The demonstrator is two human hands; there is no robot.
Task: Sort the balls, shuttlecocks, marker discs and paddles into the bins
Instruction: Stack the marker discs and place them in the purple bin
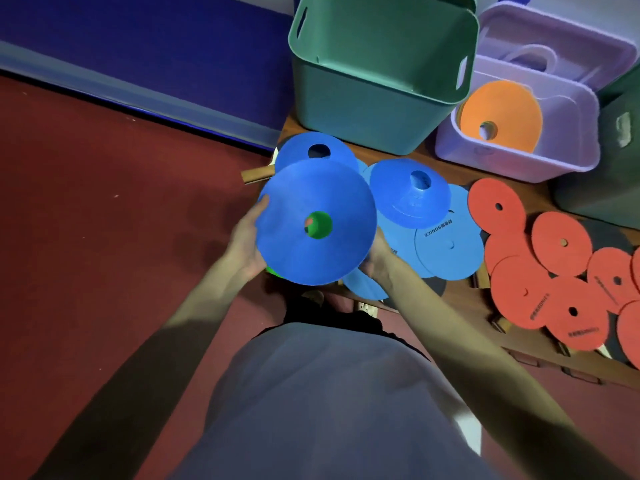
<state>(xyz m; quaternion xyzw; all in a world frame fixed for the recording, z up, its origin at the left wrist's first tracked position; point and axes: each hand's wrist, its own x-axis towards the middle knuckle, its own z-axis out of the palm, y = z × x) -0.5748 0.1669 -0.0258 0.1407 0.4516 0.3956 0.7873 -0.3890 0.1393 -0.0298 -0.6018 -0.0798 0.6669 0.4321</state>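
I hold a stack of marker discs in front of me, a blue disc [311,202] on top and a green one showing through its centre hole. My left hand [247,240] grips the stack's left rim, and my right hand [375,263] holds its right underside, mostly hidden by the discs. More blue cone discs [410,194] and flat blue discs [450,244] lie on the wooden table [460,174] behind. Several flat red discs [561,244] spread to the right. An orange disc [502,109] lies in the lilac bin [519,164].
A green bin [374,123] stands at the back of the table, its inside looking bare. A second lilac bin [554,29] sits behind the first, and a dark green bin [616,168] at far right. A wooden paddle handle [256,174] pokes out left. Red floor lies to the left.
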